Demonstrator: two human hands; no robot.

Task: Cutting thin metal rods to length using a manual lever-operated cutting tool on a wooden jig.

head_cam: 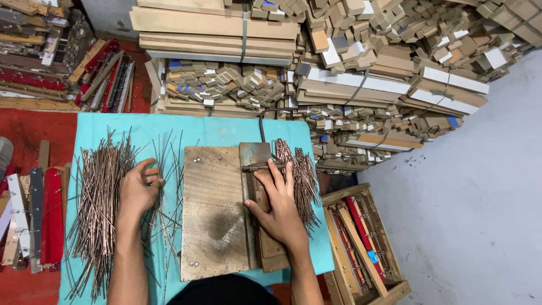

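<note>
My left hand [137, 192] rests on a big pile of straight thin metal wires [101, 197] spread over the turquoise-covered table [226, 131], fingers curled around a few of them. Flat on a narrow wooden and metal bending jig [257, 169] lies my right hand [279, 206], fingers stretched toward its small metal hinge piece. The jig sits along the right edge of a worn wooden board [212, 212]. A heap of bent wires [302, 175] lies just right of the jig.
Stacks of cut wooden strips and blocks [339, 68] fill the space behind the table. A wooden crate [361, 243] with red and wooden bars stands at the right. Red and white bars [34, 214] lie at the left on a red floor. Grey floor stretches right.
</note>
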